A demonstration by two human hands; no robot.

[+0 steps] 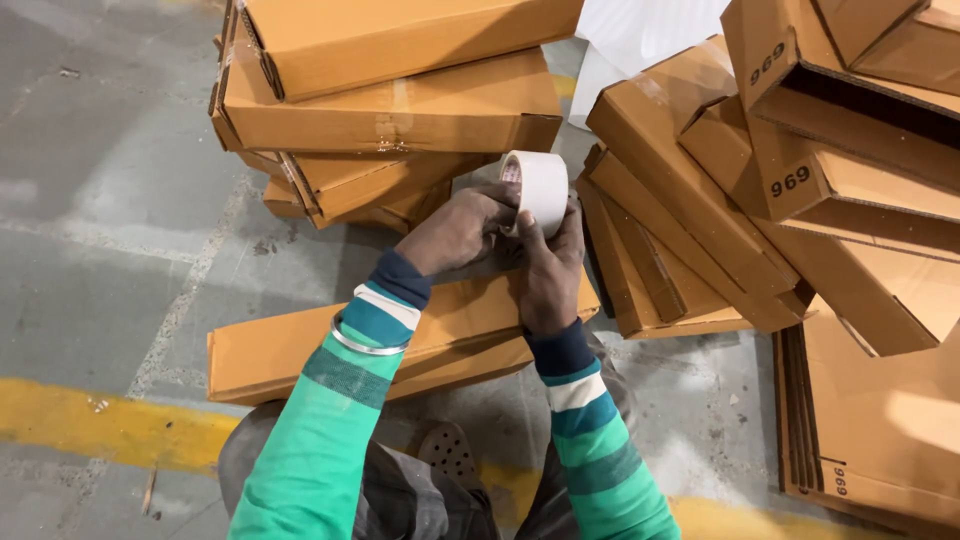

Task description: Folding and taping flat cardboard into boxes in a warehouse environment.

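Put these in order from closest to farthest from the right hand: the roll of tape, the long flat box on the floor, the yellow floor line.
1. Pale beige tape roll, held in the right hand.
2. Long flat brown cardboard box, just beneath the hands.
3. Yellow painted floor line, farthest, lower left.

- The floor [110,190] was grey concrete, scuffed and dusty, with pale patches.
- A worn yellow line [110,428] ran across it near the bottom edge.
- Flat brown cardboard boxes stood in a stack [400,110] at the top.
- More boxes lay in a leaning pile [760,200] on the right.
- Light fell evenly from above.
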